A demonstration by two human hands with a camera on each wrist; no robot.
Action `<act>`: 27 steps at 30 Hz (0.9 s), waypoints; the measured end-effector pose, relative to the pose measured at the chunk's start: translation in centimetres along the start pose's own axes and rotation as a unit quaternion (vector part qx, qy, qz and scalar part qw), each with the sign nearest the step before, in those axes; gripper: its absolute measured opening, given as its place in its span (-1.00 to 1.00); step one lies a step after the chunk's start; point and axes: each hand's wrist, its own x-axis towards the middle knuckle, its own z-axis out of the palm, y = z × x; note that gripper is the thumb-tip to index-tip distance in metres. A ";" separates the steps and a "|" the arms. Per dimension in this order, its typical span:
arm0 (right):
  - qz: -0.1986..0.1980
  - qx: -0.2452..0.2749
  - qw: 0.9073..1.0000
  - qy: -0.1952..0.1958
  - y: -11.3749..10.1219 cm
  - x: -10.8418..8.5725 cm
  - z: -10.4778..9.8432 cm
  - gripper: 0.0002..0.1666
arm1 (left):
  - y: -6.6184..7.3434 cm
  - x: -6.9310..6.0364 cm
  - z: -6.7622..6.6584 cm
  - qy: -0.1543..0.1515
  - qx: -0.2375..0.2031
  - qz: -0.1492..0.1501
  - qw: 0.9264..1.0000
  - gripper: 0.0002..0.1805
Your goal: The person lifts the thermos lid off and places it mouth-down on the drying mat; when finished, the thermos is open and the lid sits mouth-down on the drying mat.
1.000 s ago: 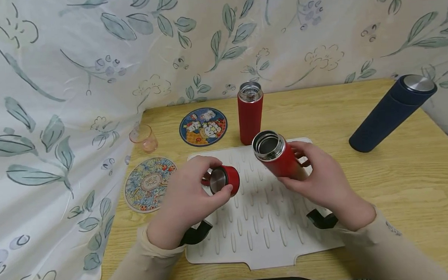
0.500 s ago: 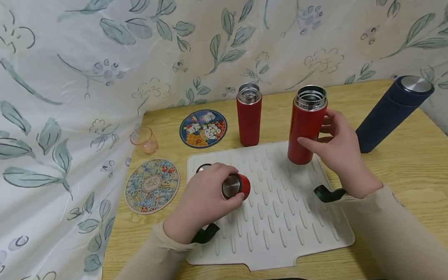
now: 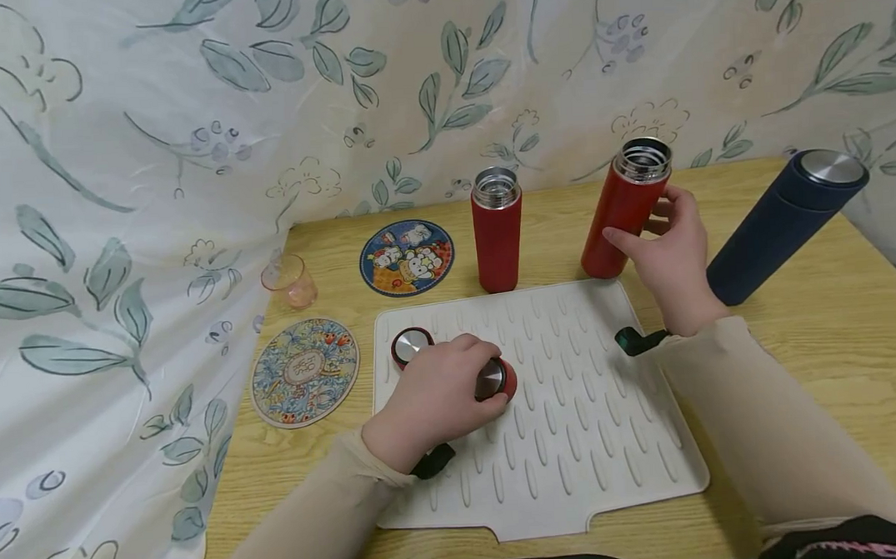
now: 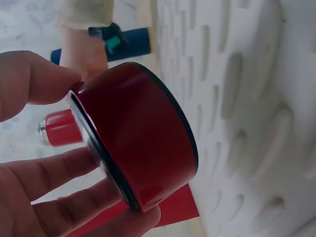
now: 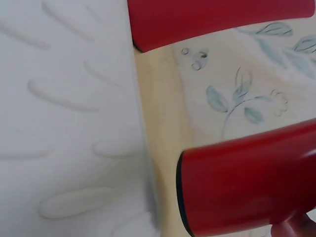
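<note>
My left hand [image 3: 442,401] pinches a red bottle lid [image 4: 138,133] with a steel top and dark rims. In the left wrist view the lid is tilted, its lower rim close to the white ridged mat. Another red lid [image 3: 411,344] with a steel top sits on the mat's far left, partly behind that hand. My right hand [image 3: 672,245] grips a red thermos bottle [image 3: 618,222] with a bare steel mouth, just past the mat's back right corner. Whether its base touches the table cannot be seen. A second uncapped red thermos [image 3: 497,240] stands behind the mat.
The white mat [image 3: 575,441] lies on the wooden table [image 3: 813,397]. To the right stands a capped navy thermos [image 3: 779,227]. Two round patterned coasters, one blue [image 3: 407,258] and one floral [image 3: 304,373], and a pink glass [image 3: 295,284] are at the left. A leaf-print curtain [image 3: 409,81] hangs behind.
My right hand has carried its thermos rightward and back, off the mat. My left hand has moved its lid right and down toward the mat, uncovering the other lid.
</note>
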 end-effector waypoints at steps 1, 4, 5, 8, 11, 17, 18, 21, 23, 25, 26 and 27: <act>0.003 0.000 1.000 0.002 0.1 0.2 0.1 0.05 | 0.0 0.1 0.1 -0.004 0.005 0.001 1.000 -0.45; 0.011 0.000 1.000 0.007 0.5 0.6 0.3 0.05 | 0.0 0.4 0.4 -0.012 0.021 0.006 1.000 -0.46; 0.013 0.000 1.000 0.008 0.6 0.7 0.3 0.06 | -0.1 0.5 0.5 -0.013 0.027 0.008 1.000 -0.47; 0.022 -0.001 1.000 0.010 0.9 0.8 0.3 0.07 | -0.2 0.7 0.8 -0.017 0.040 0.015 0.999 -0.51; 0.030 0.001 0.999 0.011 1.2 0.8 0.2 0.08 | -0.4 1.0 1.1 -0.022 0.050 0.021 0.998 -0.55; 0.027 0.001 1.000 0.011 1.4 0.9 0.3 0.09 | -0.3 1.4 1.4 -0.036 0.052 0.025 0.998 -0.61; 0.028 0.001 1.000 0.010 1.4 1.0 0.3 0.09 | -0.3 1.4 1.4 -0.038 0.051 0.026 0.998 -0.62; 0.031 0.005 0.999 0.008 1.4 1.2 0.3 0.08 | -0.3 1.4 1.5 -0.041 0.054 0.032 0.997 -0.64; 0.031 0.009 0.999 0.009 1.4 1.5 0.3 0.08 | -0.3 1.4 1.5 -0.040 0.055 0.038 0.997 -0.64; 0.031 0.013 0.999 0.010 1.6 1.7 0.3 0.08 | -0.3 1.4 1.6 -0.038 0.058 0.042 0.997 -0.65; 0.031 0.014 0.999 0.011 1.6 1.8 0.3 0.08 | -0.4 1.3 1.7 -0.037 0.059 0.044 0.997 -0.65; 0.031 0.015 0.999 0.012 1.7 1.9 0.4 0.08 | -0.4 1.3 1.7 -0.035 0.059 0.046 0.997 -0.65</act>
